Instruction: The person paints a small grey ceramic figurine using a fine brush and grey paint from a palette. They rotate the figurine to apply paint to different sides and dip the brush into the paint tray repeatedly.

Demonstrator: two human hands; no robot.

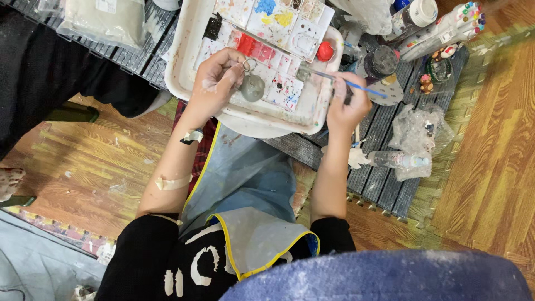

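My left hand pinches a small grey clay ornament by its metal ring and holds it over the white tray. A thin blue-handled paintbrush is held in my right hand, its bristle end pointing left toward the ornament, a short gap away. In the tray lies a white paint palette with wells of red, blue, yellow and mixed paint stains. Both forearms reach up from my lap, and the left one has strips of tape on it.
A red round lump sits at the tray's right edge. Paint jars, a bundle of markers, small figurines, crumpled plastic wrap and a small clear bottle crowd the grey slatted surface. Wooden floor lies around it.
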